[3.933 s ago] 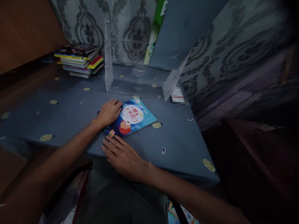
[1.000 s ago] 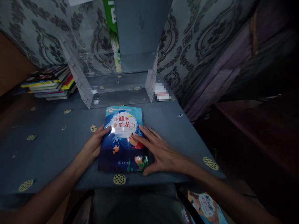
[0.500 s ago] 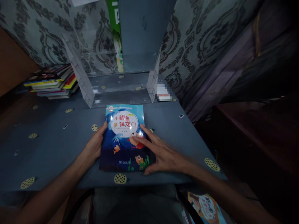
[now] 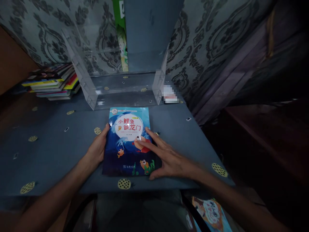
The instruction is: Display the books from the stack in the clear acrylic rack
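A blue picture book (image 4: 129,151) with cartoon fish and red Chinese lettering lies closed, cover up, near the front edge of the table. My left hand (image 4: 98,146) is at the book's left edge, its fingers close together and partly hidden at the cover's side. Over the right side of the cover, my right hand (image 4: 166,158) is spread, one fingertip on the orange fish, another at the right edge and the thumb by the lower right corner.
Behind the book stands a clear acrylic rack (image 4: 125,100). A pile of books (image 4: 53,84) is at the back left of the patterned table (image 4: 55,154). A partly blurred white item (image 4: 171,96) lies right of the rack. Another book (image 4: 212,214) is below the table at lower right.
The view has shifted slightly. Both hands and the book keep nearly the same places.
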Demonstrator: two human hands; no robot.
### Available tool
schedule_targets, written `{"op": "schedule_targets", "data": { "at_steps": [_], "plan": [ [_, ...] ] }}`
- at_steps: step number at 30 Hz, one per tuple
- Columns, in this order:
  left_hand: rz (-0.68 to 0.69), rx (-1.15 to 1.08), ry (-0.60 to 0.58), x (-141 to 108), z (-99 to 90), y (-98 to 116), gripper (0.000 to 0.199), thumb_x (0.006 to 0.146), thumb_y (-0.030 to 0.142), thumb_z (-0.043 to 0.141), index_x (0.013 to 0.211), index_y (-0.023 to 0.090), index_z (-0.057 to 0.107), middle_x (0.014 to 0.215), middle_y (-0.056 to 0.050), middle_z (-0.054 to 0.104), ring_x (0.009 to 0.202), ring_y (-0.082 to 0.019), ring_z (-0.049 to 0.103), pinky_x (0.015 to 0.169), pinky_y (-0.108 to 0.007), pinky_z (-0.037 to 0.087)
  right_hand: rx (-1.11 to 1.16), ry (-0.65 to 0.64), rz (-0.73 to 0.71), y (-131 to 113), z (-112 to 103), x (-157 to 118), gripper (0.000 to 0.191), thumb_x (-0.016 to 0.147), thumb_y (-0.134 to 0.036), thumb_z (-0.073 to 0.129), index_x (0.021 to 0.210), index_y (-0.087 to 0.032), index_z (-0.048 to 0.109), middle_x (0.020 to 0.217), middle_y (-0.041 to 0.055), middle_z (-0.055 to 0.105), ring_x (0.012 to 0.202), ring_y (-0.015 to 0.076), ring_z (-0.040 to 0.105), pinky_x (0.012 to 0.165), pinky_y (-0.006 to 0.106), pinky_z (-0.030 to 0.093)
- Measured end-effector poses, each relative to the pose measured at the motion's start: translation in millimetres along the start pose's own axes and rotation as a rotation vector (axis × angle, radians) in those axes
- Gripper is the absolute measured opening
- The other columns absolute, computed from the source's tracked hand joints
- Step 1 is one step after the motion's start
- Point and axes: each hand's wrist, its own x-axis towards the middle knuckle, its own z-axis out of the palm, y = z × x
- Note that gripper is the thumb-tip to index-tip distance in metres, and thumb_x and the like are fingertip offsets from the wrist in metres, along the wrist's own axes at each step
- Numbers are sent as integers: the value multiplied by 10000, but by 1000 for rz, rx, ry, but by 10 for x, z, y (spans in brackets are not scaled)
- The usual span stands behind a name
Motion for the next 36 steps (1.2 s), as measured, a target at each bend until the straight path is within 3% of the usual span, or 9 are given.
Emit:
{"op": "schedule_targets", "data": {
  "at_steps": [9,15,21,28,36],
  "plan": [
    [-25,-5,35,3,12,39,461,962,422,573,1327,143,614,982,-143,788,949,-323,762,794,-411,655,-157,-33,-7,32,-26,37,1174,687,-786,715,1618,-299,191,1708,134,63,1545,456,69,1212,709,77],
    [-15,4,36,6,-13,50,410,962,322,581,1317,121,613,996,-146,789,895,-297,774,803,-403,656,-133,-62,-29,38,-108,51,1126,714,-811,664,1614,-323,193,1714,84,41,1559,406,58,1245,647,103],
    [-39,40,74,-17,28,71,406,980,324,538,1319,111,608,961,-150,790,897,-300,774,809,-402,657,-125,-15,78,125,-223,349,822,928,-754,389,1595,-285,275,1696,73,173,1567,309,136,1275,577,105],
    [-25,3,43,-11,6,59,398,966,298,571,1314,111,616,964,-150,790,883,-296,775,790,-389,658,-221,95,143,381,-273,803,862,938,-769,268,1592,-208,269,1676,118,234,1561,292,173,1269,567,140],
    [-111,-33,56,-114,134,103,447,991,299,515,1393,107,544,1025,-162,784,899,-295,775,844,-422,639,-201,178,132,417,-239,817,786,962,-734,312,1564,-228,339,1642,137,326,1537,288,263,1243,576,200]
  ]
}}
